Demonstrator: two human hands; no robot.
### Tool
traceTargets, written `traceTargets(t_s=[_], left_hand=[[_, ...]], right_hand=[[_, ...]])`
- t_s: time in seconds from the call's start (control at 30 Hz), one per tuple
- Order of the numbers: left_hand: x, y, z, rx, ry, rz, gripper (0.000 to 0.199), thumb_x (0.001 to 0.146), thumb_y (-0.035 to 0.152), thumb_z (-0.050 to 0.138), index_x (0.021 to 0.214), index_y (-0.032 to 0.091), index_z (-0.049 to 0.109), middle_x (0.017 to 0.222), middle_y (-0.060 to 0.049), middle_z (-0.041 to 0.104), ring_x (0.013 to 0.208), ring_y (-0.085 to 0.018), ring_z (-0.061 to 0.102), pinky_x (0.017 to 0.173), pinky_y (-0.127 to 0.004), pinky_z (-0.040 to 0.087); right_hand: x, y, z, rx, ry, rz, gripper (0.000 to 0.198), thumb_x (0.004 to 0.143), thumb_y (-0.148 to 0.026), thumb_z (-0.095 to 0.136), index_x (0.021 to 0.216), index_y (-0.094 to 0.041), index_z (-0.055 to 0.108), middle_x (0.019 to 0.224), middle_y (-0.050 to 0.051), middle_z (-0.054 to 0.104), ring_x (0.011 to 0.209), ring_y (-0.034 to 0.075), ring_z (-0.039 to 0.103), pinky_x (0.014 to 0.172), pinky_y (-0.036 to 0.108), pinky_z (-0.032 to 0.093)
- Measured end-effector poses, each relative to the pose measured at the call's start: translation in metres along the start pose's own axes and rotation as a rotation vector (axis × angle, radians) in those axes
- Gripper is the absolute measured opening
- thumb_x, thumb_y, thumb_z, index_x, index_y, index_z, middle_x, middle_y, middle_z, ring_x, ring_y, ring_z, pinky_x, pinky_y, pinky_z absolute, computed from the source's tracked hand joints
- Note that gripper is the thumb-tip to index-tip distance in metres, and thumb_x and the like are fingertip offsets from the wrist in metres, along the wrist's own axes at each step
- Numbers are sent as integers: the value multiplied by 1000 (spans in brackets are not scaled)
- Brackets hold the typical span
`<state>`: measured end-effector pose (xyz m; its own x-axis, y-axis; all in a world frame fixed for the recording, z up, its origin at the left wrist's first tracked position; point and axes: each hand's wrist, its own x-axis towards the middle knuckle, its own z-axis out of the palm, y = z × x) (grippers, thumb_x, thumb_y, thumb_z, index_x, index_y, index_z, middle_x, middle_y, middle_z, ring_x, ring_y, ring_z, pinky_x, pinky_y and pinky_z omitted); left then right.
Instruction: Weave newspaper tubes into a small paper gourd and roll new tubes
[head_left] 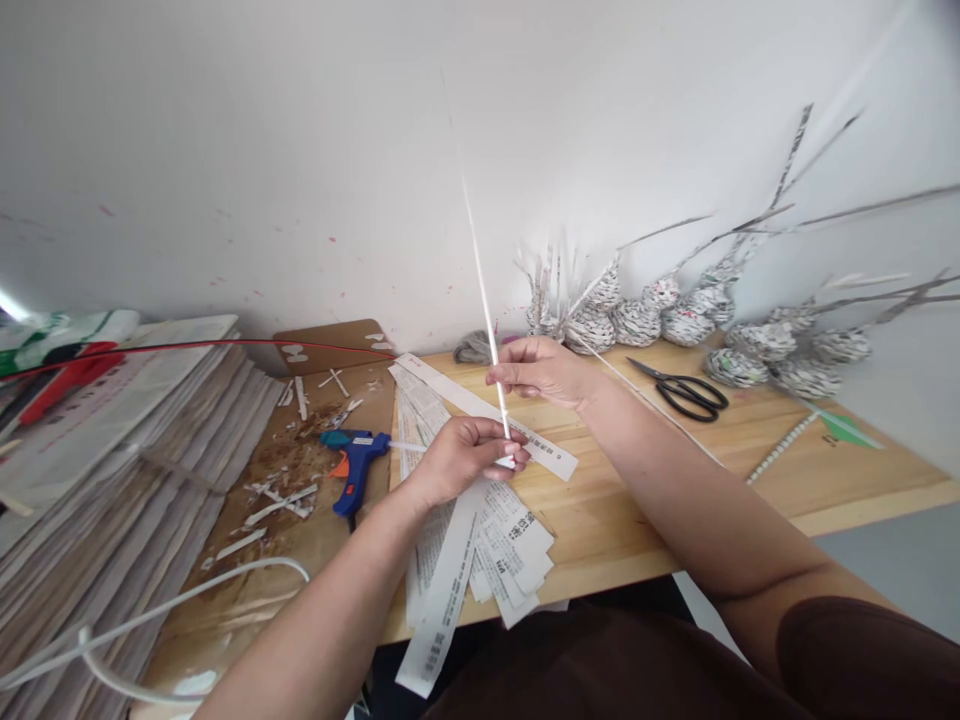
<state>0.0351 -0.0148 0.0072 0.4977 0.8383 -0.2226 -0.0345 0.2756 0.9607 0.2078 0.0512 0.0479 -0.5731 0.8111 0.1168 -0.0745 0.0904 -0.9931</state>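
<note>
A long thin white rolled paper tube (480, 262) stands nearly upright, tilted a little to the left, between my hands. My left hand (471, 455) is closed around its lower end. Higher up, the fingers of my right hand (541, 370) pinch the same tube. Beneath my hands lies a fanned pile of printed newspaper strips (442, 590). One strip (555, 458) reaches out to the right below my right hand. Left of the pile, a blue glue gun (361, 470) points its nozzle away from the strips.
Black-handled scissors (686, 392) lie to the right. Several woven paper gourd shapes (637, 322) with long stems line the wall. A tall newspaper stack (142, 480) fills the left, near a white cable (187, 595). Paper scraps (281, 500) litter the brown board.
</note>
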Motion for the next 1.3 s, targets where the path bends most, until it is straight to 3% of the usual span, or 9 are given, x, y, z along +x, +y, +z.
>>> traceTargets(t_s=[0.1,0.23,0.43,0.6,0.77,0.9,1.1,1.23,1.3], left_hand=[[0,0,0,16,3,10,38,67,37,81,90,7,72,80,-12,73,69,-17,65,63,-29,53],[0,-1,0,12,-5,9,39,67,37,81,90,7,72,80,-11,73,68,-16,65,63,-29,53],[0,-2,-1,-10,-26,-6,37,68,38,81,88,8,72,78,-9,72,69,-15,65,67,-29,54],[0,-2,-2,0,-30,-4,38,68,39,80,89,8,72,81,-11,73,74,-17,67,70,-31,55],[0,-2,-3,7,-38,-5,39,70,39,79,92,8,72,83,-11,73,75,-17,67,69,-30,55],[0,-2,-3,12,-31,-5,38,70,39,79,91,9,72,82,-11,73,75,-17,66,68,-29,55],[0,-5,-2,20,-54,10,37,70,40,79,90,9,72,81,-10,72,75,-17,66,68,-29,56],[1,-5,-2,23,-33,15,37,70,41,79,89,9,72,80,-10,72,73,-17,66,68,-30,56],[0,-4,-1,20,-34,-1,38,69,40,79,89,9,72,80,-10,72,74,-17,66,69,-30,56]], right_hand=[[1,0,1,8,76,-16,28,72,-39,79,71,-14,66,58,-4,52,50,4,39,41,18,21],[1,-1,2,-31,-11,-3,31,78,-43,73,88,-14,73,67,0,58,53,5,41,42,19,23],[2,-1,4,18,91,-46,31,69,-41,80,65,-15,65,59,-3,55,51,5,41,45,20,29],[1,-2,0,-58,-34,-21,29,76,-43,74,87,-17,75,87,3,70,75,11,57,73,26,44],[1,0,1,-25,130,-41,23,67,-38,83,76,-18,73,81,0,69,84,14,59,86,30,41],[1,-1,0,-61,51,-55,29,75,-46,74,84,-18,76,94,5,72,99,18,61,95,33,38],[2,0,3,-4,183,-44,24,68,-41,82,75,-20,72,83,0,71,87,15,61,87,30,42],[1,-1,2,-56,28,-43,31,75,-47,75,89,-19,75,96,5,72,97,17,62,89,31,43],[1,-1,1,-38,46,-18,29,71,-45,79,85,-19,75,93,3,72,95,17,62,90,32,43]])
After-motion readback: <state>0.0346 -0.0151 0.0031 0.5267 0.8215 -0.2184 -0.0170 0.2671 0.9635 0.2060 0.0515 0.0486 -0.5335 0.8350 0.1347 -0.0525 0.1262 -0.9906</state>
